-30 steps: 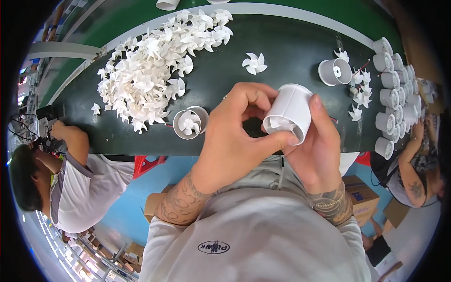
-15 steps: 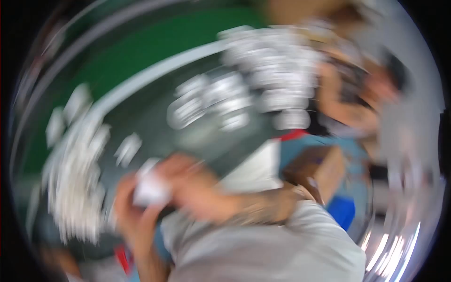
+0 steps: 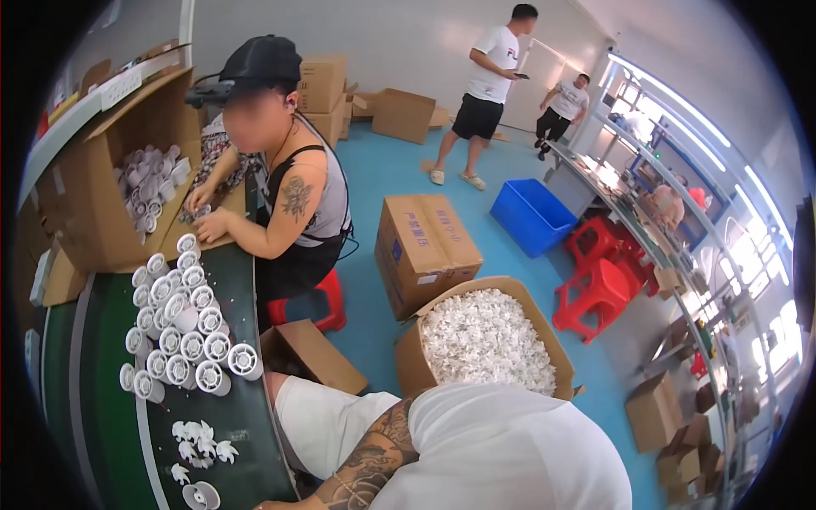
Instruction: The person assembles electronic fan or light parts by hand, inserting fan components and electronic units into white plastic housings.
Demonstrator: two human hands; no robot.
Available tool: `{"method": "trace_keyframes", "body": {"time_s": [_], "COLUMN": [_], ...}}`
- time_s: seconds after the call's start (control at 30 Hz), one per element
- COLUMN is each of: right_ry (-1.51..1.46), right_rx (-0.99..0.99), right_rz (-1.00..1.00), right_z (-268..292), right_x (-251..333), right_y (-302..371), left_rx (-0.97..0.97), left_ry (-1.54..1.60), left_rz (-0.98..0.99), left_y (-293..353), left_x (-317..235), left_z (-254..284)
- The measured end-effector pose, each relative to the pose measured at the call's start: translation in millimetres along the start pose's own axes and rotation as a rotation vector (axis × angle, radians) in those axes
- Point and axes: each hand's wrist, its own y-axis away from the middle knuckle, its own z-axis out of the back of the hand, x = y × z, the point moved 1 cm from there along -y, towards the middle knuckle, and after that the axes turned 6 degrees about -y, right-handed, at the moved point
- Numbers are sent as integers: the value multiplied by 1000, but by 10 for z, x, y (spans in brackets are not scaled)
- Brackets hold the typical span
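My tattooed right forearm (image 3: 382, 450) reaches down past my white shirt to the lower edge. Only a sliver of my right hand (image 3: 285, 506) shows beyond the wrist bracelet; its fingers are cut off. My left hand is out of the picture. Closest to my right hand is a white round plastic housing (image 3: 201, 495) on the dark green belt (image 3: 242, 459). Just above it lies a small pile of white bladed fan wheels (image 3: 202, 440). Farther up, several white round housings with spoked ends (image 3: 178, 340) stand clustered on the belt.
A co-worker (image 3: 293, 183) in a black cap sits on a red stool (image 3: 327, 306), hands by an open carton (image 3: 110, 221) of white parts. Behind me are a carton full of small white pieces (image 3: 489, 340), a taped carton (image 3: 425, 246) and a blue bin (image 3: 534, 217). Two people stand farther off.
My view has swung to the right and up, from the belt toward the room. Both hands, earlier together on a blurred white piece, have dropped out at the lower edge, except a sliver.
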Motion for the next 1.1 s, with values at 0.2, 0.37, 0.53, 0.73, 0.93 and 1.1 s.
{"method": "trace_keyframes", "body": {"time_s": [0.2,0.37,0.53,0.73,0.93,1.1], "right_ry": [89,69,-53,-88,87,165], "right_rx": [-3,40,129,113,91,118], "right_rz": [12,-97,-249,-330,-154,-109], "right_z": [144,172,157,80,-27,-45], "right_x": [17,82,178,129,61,46], "right_y": [-64,-26,-123,-209,-237,-289], "left_rx": [79,378,212,-65,-146,-13], "left_ry": [9,-216,-352,-83,252,459], "left_rz": [-196,-90,-339,-130,-38,-121], "left_y": [-72,-108,-72,122,101,-58], "left_x": [79,-83,-111,-79,57,291], "left_z": [-195,-13,18,-223,-252,-147]}}
